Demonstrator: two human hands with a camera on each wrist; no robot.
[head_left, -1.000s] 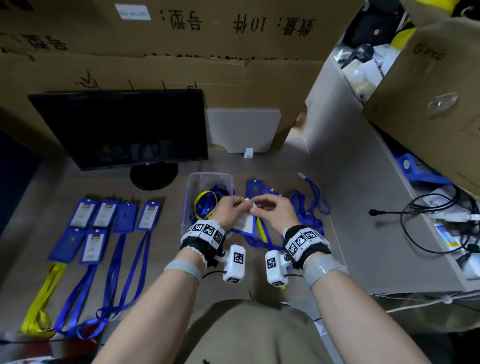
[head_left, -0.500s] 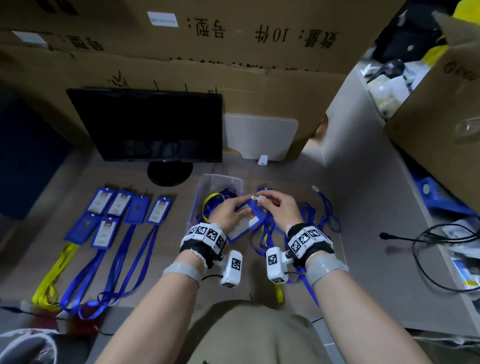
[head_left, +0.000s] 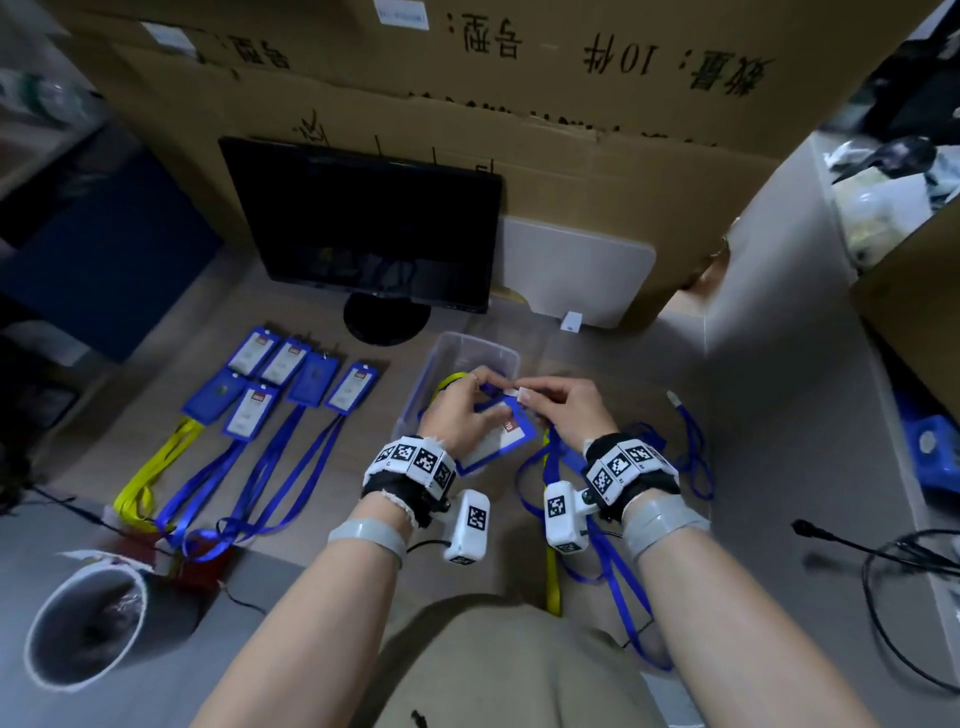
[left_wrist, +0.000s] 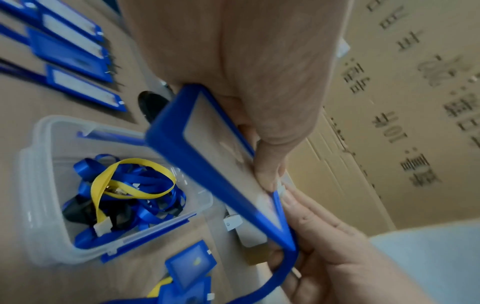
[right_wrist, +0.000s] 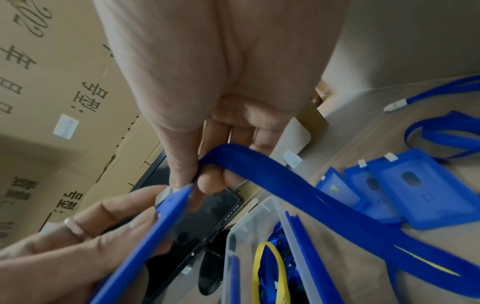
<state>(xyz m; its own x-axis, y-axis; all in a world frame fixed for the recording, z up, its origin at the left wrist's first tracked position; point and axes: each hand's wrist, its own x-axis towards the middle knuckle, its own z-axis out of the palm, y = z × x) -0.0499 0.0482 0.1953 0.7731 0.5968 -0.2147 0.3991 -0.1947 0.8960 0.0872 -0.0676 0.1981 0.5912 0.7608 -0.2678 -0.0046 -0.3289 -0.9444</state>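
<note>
My left hand (head_left: 462, 410) grips a blue badge holder (head_left: 501, 434) with a white card in it, thumb on its face; the same blue badge holder (left_wrist: 207, 154) fills the left wrist view. At the holder's top edge my right hand (head_left: 558, 410) pinches the end of a blue lanyard (right_wrist: 285, 185) and its white clip (head_left: 522, 392). The blue lanyard (head_left: 613, 571) hangs down toward my lap. Both hands are raised above a clear plastic box (head_left: 457, 348) that holds tangled blue and yellow lanyards (left_wrist: 124, 185).
Several finished blue badges (head_left: 291, 374) with lanyards lie in rows at the left. A black monitor (head_left: 374, 228) and cardboard boxes (head_left: 571, 93) stand behind. Loose badge holders (right_wrist: 394, 189) and lanyards lie at the right. A round bin (head_left: 83, 623) sits at the lower left, cables (head_left: 904, 561) at the right.
The head view has swung left and closer. The badge holder has tilted up in my left hand, and my right hand stays at its top edge with the lanyard clip.
</note>
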